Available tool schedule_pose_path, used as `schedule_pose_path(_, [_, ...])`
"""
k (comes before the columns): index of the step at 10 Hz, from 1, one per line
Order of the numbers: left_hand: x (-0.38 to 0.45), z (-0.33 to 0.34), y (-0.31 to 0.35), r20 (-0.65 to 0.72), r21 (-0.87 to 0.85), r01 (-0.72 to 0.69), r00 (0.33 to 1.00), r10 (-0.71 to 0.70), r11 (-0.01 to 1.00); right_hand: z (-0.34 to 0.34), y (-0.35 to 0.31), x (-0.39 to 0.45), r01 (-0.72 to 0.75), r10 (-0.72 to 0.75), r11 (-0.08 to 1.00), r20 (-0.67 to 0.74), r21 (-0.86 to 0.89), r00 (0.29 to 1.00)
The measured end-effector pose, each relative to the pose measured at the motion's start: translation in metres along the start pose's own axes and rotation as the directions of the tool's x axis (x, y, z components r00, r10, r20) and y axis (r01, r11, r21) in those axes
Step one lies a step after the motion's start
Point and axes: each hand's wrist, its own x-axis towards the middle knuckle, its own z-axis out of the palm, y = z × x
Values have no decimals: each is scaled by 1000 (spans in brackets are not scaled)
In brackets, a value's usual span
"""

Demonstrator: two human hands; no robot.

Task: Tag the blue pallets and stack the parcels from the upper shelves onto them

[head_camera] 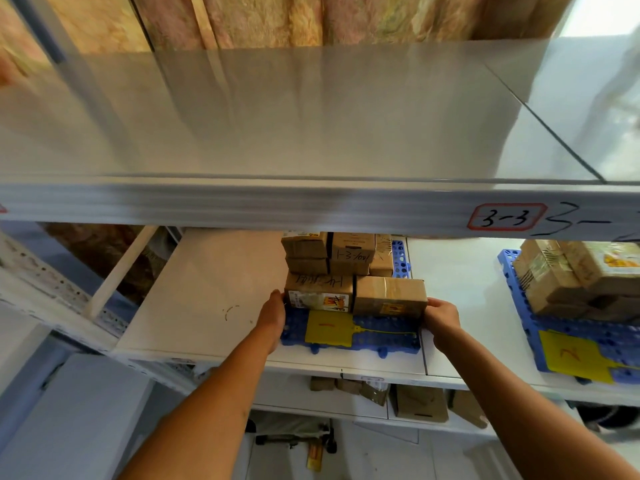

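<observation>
Fingers of both hands press the front parcels' (353, 295) ends, fingertips hidden; rear stack partly shelf-hidden.

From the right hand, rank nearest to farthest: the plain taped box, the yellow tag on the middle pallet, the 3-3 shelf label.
1. Plain taped box: touching the right hand, on its left.
2. Yellow tag: further left, flat on the middle pallet.
3. 3-3 label: above, on the shelf edge.

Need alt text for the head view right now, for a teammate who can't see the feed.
Left hand and right hand press the ends of two front parcels on a blue pallet bearing a yellow tag, on a white shelf. More parcels are stacked behind; a second tagged, loaded pallet sits right.
</observation>
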Motion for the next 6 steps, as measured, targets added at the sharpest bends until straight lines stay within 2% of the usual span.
schedule_pose_path(2, [-12,11,-5,-2,42,-22,1000,22,999,-13,1,-5,5,-5,1000,1,7,1000])
schedule_pose_path(4, [-24,7,-6,15,4,-42,999,42,999,-19,1,-8,27,-28,998,18,50,999])
schedule_pose_path(5, [-42,5,-4,-38,-16,-82,996,81,996,-25,-3,-18,13,-14,998,12,58,1000])
schedule_pose_path(6, [-52,1,-4,-77,30,-124,989,126,992,-31,-6,-21,11,-9,999,-53,37,999])
